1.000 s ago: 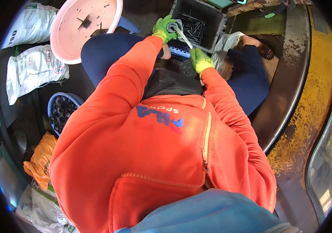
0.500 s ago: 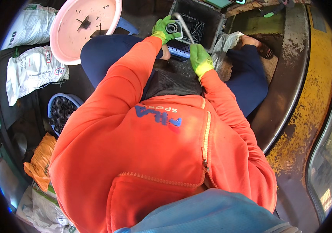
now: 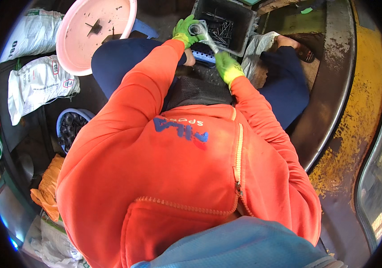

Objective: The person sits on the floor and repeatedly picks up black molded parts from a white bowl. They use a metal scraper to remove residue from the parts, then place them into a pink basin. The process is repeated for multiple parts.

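Observation:
In a green glove, my left hand [image 3: 183,34] is closed around a metal part [image 3: 195,29] with a round opening. My right hand [image 3: 227,67], gloved the same way, grips a slim silvery metal tool [image 3: 211,43]. The tool slants from that fist to the part, its far end at or over the opening; I cannot tell if it is inside. Just beyond my hands stands a grey crate [image 3: 247,32] holding several dark metal rods [image 3: 222,32]. A blue perforated tray [image 3: 205,57] lies below the crate, between my hands.
A pink basin [image 3: 72,47] stands left of my knee. Below it a blue basket [image 3: 89,112] holds dark round pieces. White sacks [image 3: 36,85] and an orange bag [image 3: 48,185] lie farther left. At right runs a worn yellow metal edge [image 3: 356,111].
The tool's free end has swung down and left onto the metal part. My right hand has tilted and shifted slightly down; my left hand still holds the part, slightly raised.

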Demonstrator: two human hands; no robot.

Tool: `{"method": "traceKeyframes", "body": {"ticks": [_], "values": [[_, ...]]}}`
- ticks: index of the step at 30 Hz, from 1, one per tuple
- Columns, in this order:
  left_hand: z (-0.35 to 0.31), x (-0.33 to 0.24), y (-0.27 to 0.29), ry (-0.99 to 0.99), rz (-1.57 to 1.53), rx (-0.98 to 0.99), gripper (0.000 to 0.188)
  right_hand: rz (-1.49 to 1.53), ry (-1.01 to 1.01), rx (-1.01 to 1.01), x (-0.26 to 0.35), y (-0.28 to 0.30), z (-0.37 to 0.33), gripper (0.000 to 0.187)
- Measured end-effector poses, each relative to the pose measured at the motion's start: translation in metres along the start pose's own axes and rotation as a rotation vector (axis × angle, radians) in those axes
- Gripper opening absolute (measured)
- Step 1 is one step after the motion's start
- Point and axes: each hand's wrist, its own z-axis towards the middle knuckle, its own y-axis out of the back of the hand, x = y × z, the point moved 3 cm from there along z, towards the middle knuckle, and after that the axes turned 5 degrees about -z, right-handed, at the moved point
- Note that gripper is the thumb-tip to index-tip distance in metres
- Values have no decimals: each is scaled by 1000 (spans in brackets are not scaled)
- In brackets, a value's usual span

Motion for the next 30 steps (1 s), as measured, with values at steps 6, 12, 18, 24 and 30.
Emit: {"method": "traceKeyframes", "body": {"ticks": [6, 12, 18, 24, 30], "values": [[1, 7, -8, 45, -115, 19, 100, 159, 94, -85, 10, 16, -14, 50], [1, -3, 4, 50, 30, 59, 83, 59, 35, -10, 5, 7, -9, 41], [0, -2, 2, 14, -86, 11, 74, 175, 301, -350, 2, 11, -2, 39], [1, 12, -9, 112, -94, 94, 82, -173, 117, -180, -4, 5, 3, 42], [4, 6, -4, 59, -61, 34, 85, -203, 51, -73, -10, 3, 11, 46]]}}
